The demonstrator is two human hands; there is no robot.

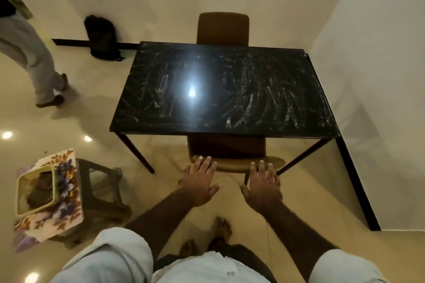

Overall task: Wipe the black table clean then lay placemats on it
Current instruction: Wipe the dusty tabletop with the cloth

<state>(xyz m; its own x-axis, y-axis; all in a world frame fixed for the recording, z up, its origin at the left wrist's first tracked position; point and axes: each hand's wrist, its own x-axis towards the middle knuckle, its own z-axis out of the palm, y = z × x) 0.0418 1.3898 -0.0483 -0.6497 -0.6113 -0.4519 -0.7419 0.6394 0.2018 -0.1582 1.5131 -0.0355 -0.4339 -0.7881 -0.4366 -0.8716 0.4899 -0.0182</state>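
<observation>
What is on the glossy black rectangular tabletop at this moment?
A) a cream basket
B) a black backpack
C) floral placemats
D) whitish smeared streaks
D: the glossy black rectangular tabletop shows whitish smeared streaks, while the floral placemats and the cream basket sit on a dark stool at the left.

Upper garment: pale shirt [207,269] with a left sleeve [110,257] and right sleeve [340,266], each rolled to a thick cuff near the elbow. Forearms [161,211]: bare, with visible hair. Hands: left hand [200,185] and right hand [262,188] bare, nails short. Lower garment [241,250]: dark fabric. Feet [222,228]: bare.
</observation>
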